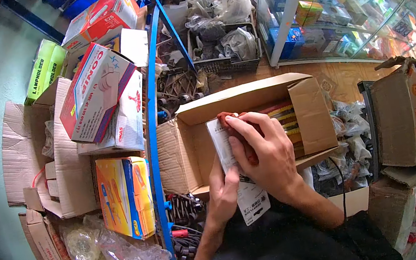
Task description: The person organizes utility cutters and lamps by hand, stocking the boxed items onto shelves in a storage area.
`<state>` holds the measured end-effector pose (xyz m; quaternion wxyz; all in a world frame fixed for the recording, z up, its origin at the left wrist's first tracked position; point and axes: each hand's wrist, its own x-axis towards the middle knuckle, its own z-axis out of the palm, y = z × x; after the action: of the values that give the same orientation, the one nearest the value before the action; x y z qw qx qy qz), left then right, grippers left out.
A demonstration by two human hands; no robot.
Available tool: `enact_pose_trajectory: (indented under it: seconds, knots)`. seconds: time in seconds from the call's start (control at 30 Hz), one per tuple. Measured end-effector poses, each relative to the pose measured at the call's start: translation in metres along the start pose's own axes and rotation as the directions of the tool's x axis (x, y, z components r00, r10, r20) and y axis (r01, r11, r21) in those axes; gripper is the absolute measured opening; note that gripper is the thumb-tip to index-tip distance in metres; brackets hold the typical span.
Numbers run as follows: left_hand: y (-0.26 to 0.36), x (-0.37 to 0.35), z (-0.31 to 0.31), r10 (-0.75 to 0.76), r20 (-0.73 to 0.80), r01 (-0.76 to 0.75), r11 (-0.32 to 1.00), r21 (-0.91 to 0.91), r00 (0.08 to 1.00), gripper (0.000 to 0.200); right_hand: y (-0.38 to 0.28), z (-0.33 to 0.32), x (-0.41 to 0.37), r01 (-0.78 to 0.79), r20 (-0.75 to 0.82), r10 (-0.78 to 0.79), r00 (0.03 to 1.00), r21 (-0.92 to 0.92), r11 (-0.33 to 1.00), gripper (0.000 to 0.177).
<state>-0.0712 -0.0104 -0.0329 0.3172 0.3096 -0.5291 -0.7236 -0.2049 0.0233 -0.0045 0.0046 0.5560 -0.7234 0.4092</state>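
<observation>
A white hang-tab packaging card (252, 200) with black print is tilted in front of me, over the near edge of an open cardboard box (204, 107). My left hand (223, 193) grips the card by its left side, thumb on its face. Bunched under the curled fingers of my right hand (267, 150) is a reddish-brown cloth (251, 154), pressed against the card's upper part. That hand covers whatever is mounted on the card. Inside the box, to the right, lie several yellow-and-dark packaged items (284, 116), partly hidden by my right hand.
A blue shelf post (155, 156) rises left of the box. Beyond it stand stacked cartons, including a Conip box (95, 91) and a yellow box (126, 197), above clear plastic bags (111, 258). A glass cabinet (332, 13) is at back right; worn cartons (399, 118) stand at right.
</observation>
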Motion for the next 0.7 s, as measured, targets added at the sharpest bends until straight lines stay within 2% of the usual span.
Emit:
enact_pose_trajectory:
  seconds: [0.03, 0.13, 0.33, 0.43, 0.53, 0.63, 0.7]
  knots:
    - [-0.002, 0.002, 0.003, 0.008, -0.049, -0.011, 0.999, -0.053, 0.999, 0.057, 0.000, -0.001, 0.000, -0.007, 0.008, 0.007, 1.000, -0.009, 1.000, 0.043]
    - [-0.003, 0.004, 0.003, 0.033, -0.044, -0.035, 0.999, -0.031, 0.998, 0.055, -0.001, -0.003, 0.000, -0.032, 0.012, 0.033, 0.999, -0.017, 0.999, 0.042]
    - [0.001, -0.001, 0.005, 0.130, 0.037, -0.135, 0.963, 0.234, 0.991, 0.057, 0.003, -0.011, 0.006, -0.095, 0.024, 0.095, 0.995, -0.008, 0.995, 0.039]
    - [0.011, 0.005, 0.009, 0.075, 0.048, -0.088, 0.923, 0.374, 0.996, 0.057, -0.005, -0.008, 0.004, -0.117, 0.012, 0.117, 0.993, 0.053, 0.992, 0.038]
    - [0.020, 0.014, 0.012, 0.146, 0.105, -0.175, 0.911, 0.374, 0.984, 0.056, -0.008, -0.006, 0.004, -0.175, 0.019, 0.174, 0.985, 0.180, 0.968, 0.035]
    - [0.015, 0.018, 0.008, 0.156, 0.122, -0.193, 0.888, 0.418, 0.980, 0.057, -0.007, -0.007, 0.005, -0.127, 0.016, 0.127, 0.992, 0.233, 0.964, 0.035]
    - [0.010, 0.018, 0.005, 0.169, 0.117, -0.202, 0.887, 0.415, 0.979, 0.057, -0.008, -0.008, 0.005, -0.028, 0.003, 0.028, 1.000, 0.256, 0.966, 0.039]
